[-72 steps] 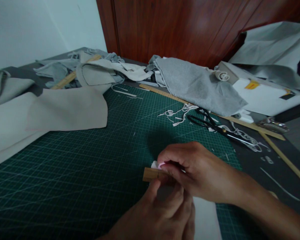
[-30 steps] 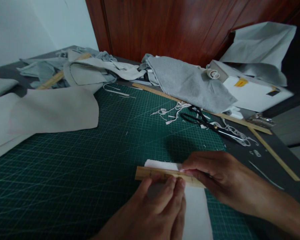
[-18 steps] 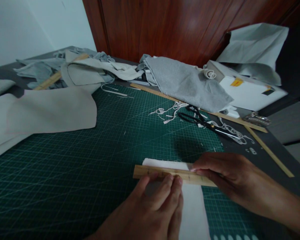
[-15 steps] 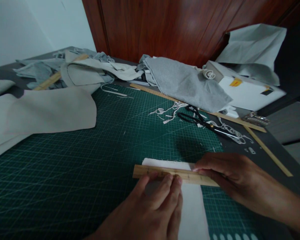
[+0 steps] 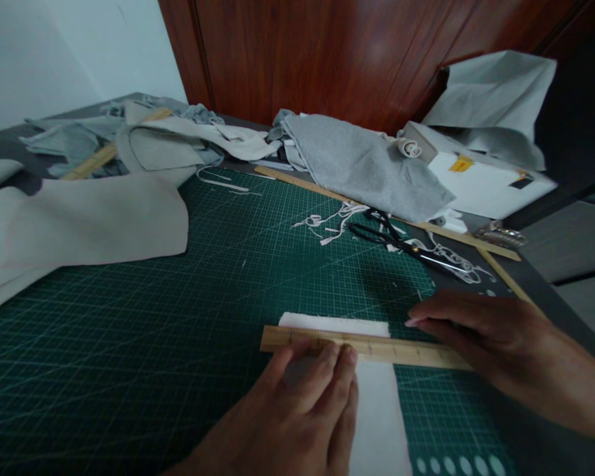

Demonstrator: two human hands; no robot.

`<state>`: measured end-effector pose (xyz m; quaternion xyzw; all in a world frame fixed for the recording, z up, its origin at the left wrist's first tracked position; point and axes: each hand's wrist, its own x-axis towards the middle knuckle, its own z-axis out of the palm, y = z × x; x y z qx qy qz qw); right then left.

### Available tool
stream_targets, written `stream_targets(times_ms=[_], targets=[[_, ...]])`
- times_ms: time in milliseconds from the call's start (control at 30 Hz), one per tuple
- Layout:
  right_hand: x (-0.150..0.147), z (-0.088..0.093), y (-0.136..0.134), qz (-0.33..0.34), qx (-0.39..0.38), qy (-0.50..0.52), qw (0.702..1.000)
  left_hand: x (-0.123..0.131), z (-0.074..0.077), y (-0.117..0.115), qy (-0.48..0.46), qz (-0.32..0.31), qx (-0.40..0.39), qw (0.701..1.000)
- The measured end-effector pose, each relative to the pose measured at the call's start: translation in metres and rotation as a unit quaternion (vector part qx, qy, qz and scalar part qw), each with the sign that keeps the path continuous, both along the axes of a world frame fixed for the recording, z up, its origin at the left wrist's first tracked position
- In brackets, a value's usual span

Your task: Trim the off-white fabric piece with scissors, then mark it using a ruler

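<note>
A strip of white cloth (image 5: 374, 410) runs toward me over the green cutting mat (image 5: 203, 317). Across its far end lies a wooden ruler (image 5: 401, 349), leaving a narrow band of cloth beyond it. My left hand (image 5: 302, 403) holds the ruler down, fingertips pressed on its face and near edge. To the right of the cloth, my right hand (image 5: 480, 337) hovers over the ruler's right part, thumb and forefinger pinched together. A small pale tip shows at that pinch; whether it is a nail or a held thing I cannot make out.
Black-handled scissors (image 5: 409, 246) lie at the mat's far right among white cord scraps (image 5: 340, 218). Behind them are a long wooden ruler (image 5: 307, 184), grey cloth (image 5: 361, 158) and a white box (image 5: 486, 178). Pale fabric pieces (image 5: 104, 218) cover the left side.
My right hand has lifted off the ruler and cloth edge and shifted right, its pinch still closed. The left hand keeps its place on the ruler. The view has shifted slightly.
</note>
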<state>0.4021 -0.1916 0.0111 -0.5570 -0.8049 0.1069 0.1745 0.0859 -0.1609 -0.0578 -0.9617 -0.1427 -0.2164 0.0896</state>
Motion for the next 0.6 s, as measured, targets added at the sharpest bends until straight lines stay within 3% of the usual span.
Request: stream_targets(times_ms=[133,400,600], targets=[[-0.009,0.002,0.004,0.002,-0.015,0.009,1.000,0.001,-0.001,0.000,0.016,0.001,0.006,1.000],[-0.044,0.010,0.026,0.101,-0.043,-0.024,0.994,-0.002,0.000,-0.003,0.020,0.000,0.018,1.000],[-0.048,0.015,0.029,0.113,-0.057,-0.050,0.991,-0.002,0.004,-0.004,0.027,0.008,0.007,1.000]])
